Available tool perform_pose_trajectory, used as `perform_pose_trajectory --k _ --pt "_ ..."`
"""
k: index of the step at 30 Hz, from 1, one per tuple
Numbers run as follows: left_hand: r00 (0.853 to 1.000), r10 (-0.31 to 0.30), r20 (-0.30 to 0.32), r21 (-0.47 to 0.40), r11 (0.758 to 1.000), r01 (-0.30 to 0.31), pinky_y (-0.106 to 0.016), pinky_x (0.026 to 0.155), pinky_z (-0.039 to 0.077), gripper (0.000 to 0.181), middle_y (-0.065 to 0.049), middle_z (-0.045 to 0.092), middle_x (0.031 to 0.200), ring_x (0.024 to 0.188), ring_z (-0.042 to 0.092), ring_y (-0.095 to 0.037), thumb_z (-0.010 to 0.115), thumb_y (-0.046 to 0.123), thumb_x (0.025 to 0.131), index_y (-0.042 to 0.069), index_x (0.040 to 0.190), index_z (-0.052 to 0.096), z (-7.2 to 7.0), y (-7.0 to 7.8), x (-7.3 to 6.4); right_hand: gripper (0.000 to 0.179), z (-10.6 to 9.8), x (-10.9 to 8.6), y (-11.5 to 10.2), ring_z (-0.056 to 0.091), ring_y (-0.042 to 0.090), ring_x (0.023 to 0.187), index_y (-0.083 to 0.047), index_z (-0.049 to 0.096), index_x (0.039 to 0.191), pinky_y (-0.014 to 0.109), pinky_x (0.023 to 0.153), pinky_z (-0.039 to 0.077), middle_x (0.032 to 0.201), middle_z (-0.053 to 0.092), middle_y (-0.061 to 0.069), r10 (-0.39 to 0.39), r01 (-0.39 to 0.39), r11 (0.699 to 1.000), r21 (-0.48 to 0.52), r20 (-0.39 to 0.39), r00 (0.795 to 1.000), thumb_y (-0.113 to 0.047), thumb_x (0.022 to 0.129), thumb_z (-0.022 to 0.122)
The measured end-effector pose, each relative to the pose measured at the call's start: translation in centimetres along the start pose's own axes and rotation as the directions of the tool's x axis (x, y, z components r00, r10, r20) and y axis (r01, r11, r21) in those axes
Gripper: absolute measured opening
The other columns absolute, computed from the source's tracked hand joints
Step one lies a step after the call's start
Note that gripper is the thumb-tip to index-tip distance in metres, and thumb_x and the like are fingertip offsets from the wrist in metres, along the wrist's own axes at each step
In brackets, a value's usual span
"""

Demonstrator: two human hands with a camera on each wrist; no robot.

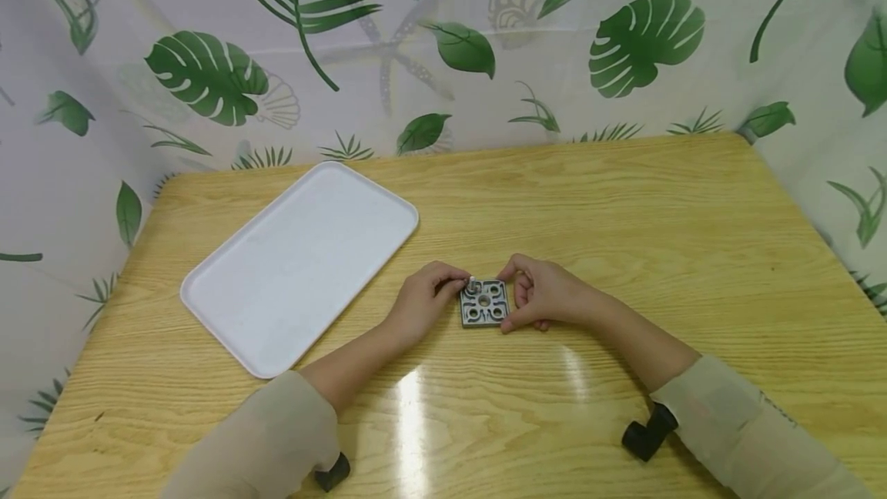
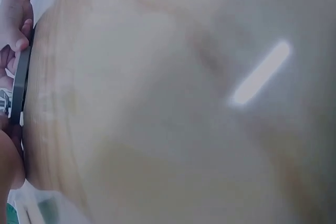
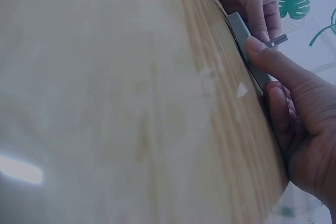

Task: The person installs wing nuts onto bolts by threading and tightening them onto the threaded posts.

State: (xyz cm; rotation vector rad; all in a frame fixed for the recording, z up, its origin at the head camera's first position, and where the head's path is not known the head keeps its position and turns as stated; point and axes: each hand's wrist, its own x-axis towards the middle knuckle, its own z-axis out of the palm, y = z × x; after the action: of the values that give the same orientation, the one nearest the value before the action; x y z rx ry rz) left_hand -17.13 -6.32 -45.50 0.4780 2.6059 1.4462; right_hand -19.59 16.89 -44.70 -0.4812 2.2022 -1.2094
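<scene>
A square grey metal plate with several round holes lies flat near the middle of the wooden table. At its far left corner hole stands a small shiny metal pin; its exact kind is too small to tell. My left hand pinches this pin between thumb and fingers. From the other side my right hand grips the plate, thumb on the near right corner and index finger at the far right one. In the right wrist view the pin sticks up from the plate, beside the left fingertips.
A white rectangular tray lies at an angle on the left of the wooden table. Leaf-printed cloth hangs behind the table and at both sides. Black attachments show at both sleeve cuffs.
</scene>
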Motion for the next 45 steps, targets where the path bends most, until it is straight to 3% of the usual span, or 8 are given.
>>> perform_pose_trajectory --k 8,14,18,20,26,39,45 --pt "0.999 -0.043 -0.003 0.027 0.999 0.043 -0.031 0.091 0.048 0.02 -0.002 0.066 0.108 0.104 0.06 -0.016 0.056 0.018 0.096 0.01 0.111 0.067 0.2 0.4 0.4 0.07 -0.1 -0.1 -0.1 0.052 0.014 0.046 -0.004 0.047 0.116 0.028 0.042 0.047 0.068 0.058 0.005 -0.001 0.001 1.0 0.004 0.003 1.0 -0.026 0.064 0.088" --pt "0.997 -0.051 0.057 -0.001 0.999 0.051 -0.036 0.096 0.045 0.034 -0.005 0.063 0.118 0.112 0.057 -0.019 0.048 0.025 0.1 0.007 0.127 0.058 0.1 0.6 0.2 0.07 -0.1 -0.1 -0.1 0.052 0.014 0.047 -0.004 0.047 0.117 0.027 0.042 0.047 0.068 0.058 0.005 -0.005 0.005 1.0 0.007 0.004 1.0 -0.026 0.064 0.088" --pt "0.994 -0.082 0.069 -0.047 0.995 0.085 -0.035 0.093 0.046 0.049 -0.005 0.062 0.119 0.108 0.056 -0.019 0.061 0.034 0.092 0.007 0.132 0.051 0.3 1.0 -0.1 0.07 -0.1 -0.2 -0.1 0.052 0.015 0.047 -0.003 0.046 0.117 0.028 0.042 0.047 0.068 0.058 0.006 -0.014 0.014 1.0 0.017 0.012 1.0 -0.026 0.065 0.088" --pt "0.996 -0.076 0.051 -0.026 0.997 0.078 -0.035 0.094 0.045 0.051 -0.005 0.062 0.119 0.107 0.056 -0.018 0.067 0.035 0.088 0.008 0.129 0.054 0.4 1.2 -0.1 0.071 -0.1 -0.2 0.0 0.053 0.015 0.047 -0.003 0.046 0.117 0.029 0.042 0.048 0.068 0.058 0.007 -0.02 0.02 1.0 0.022 0.016 1.0 -0.026 0.065 0.088" --pt "1.0 -0.028 0.014 0.037 0.999 0.028 -0.035 0.09 0.046 0.04 -0.005 0.063 0.111 0.101 0.057 -0.018 0.07 0.033 0.086 0.011 0.118 0.063 0.5 1.1 -0.1 0.071 -0.1 -0.2 0.0 0.053 0.015 0.046 -0.003 0.046 0.117 0.029 0.042 0.048 0.068 0.058 0.007 -0.025 0.025 0.999 0.024 0.016 1.0 -0.027 0.065 0.088" --pt "0.996 0.032 0.083 -0.026 0.999 -0.03 -0.03 0.089 0.047 0.02 -0.001 0.065 0.105 0.1 0.057 -0.015 0.064 0.021 0.091 0.01 0.107 0.067 -0.3 0.2 0.0 0.07 0.0 -0.2 0.0 0.052 0.014 0.046 -0.003 0.047 0.115 0.028 0.041 0.047 0.067 0.058 0.006 -0.013 0.013 1.0 0.027 0.011 1.0 -0.025 0.064 0.089" --pt "0.995 0.047 0.083 -0.034 0.998 -0.044 -0.028 0.09 0.048 0.016 0.001 0.066 0.105 0.101 0.06 -0.013 0.06 0.017 0.093 0.011 0.105 0.069 -0.6 -0.4 0.4 0.07 0.0 -0.2 -0.1 0.052 0.015 0.047 -0.004 0.046 0.116 0.029 0.042 0.048 0.068 0.058 0.006 -0.013 0.013 1.0 0.022 0.01 1.0 -0.025 0.064 0.088"
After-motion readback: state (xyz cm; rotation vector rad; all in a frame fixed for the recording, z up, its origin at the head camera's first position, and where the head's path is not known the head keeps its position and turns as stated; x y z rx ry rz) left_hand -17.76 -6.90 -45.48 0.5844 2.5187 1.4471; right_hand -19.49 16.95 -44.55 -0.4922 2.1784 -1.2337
